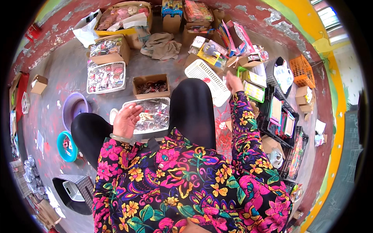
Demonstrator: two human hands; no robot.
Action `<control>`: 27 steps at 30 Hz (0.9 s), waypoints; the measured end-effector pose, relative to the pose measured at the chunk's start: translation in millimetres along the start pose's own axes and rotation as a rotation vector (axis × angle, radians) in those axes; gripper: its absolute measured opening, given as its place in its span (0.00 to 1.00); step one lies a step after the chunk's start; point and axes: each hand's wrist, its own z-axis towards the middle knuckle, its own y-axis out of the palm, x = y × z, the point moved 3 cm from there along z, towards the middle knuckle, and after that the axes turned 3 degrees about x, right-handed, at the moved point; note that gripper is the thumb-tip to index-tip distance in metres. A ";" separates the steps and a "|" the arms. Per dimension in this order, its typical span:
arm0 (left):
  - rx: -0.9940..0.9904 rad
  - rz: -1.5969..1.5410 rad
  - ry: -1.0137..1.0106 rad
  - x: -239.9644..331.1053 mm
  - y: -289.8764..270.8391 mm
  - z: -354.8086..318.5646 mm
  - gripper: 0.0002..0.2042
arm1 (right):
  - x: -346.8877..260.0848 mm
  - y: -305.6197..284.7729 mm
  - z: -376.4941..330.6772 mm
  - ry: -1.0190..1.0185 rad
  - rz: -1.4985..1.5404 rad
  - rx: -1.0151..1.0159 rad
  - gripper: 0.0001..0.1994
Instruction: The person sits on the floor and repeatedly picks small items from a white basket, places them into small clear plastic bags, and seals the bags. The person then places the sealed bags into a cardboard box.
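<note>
The left hand (127, 119), loosely curled, unclosed, partly hides a white tray (168, 110) of indistinct items (149, 115) between the legs (192, 105). The right hand (234, 83) is beside a white basket (201, 70); I cannot tell its grip.

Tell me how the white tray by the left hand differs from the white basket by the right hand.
Contents: the white tray is filled with small items; the white basket is mostly bare, with a small red piece inside. Pose: the tray's long sides run across the view, while the basket's slant diagonally. Both are white and roughly rectangular.
</note>
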 end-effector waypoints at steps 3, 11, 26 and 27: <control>-0.004 0.032 -0.001 -2.5 -0.3 2.2 0.12 | -77.6 4.3 -34.4 -0.209 0.299 -0.069 0.23; -0.121 0.191 0.135 35.9 39.6 -16.7 0.14 | -201.6 129.0 -189.3 -0.653 0.354 -0.823 0.28; -0.170 0.211 -0.082 30.6 35.7 -2.9 0.10 | -152.2 237.9 -204.2 -0.447 0.297 -1.089 0.24; -0.150 0.224 -0.069 27.1 32.0 1.8 0.10 | -149.8 233.8 -195.4 -0.357 0.368 -1.063 0.24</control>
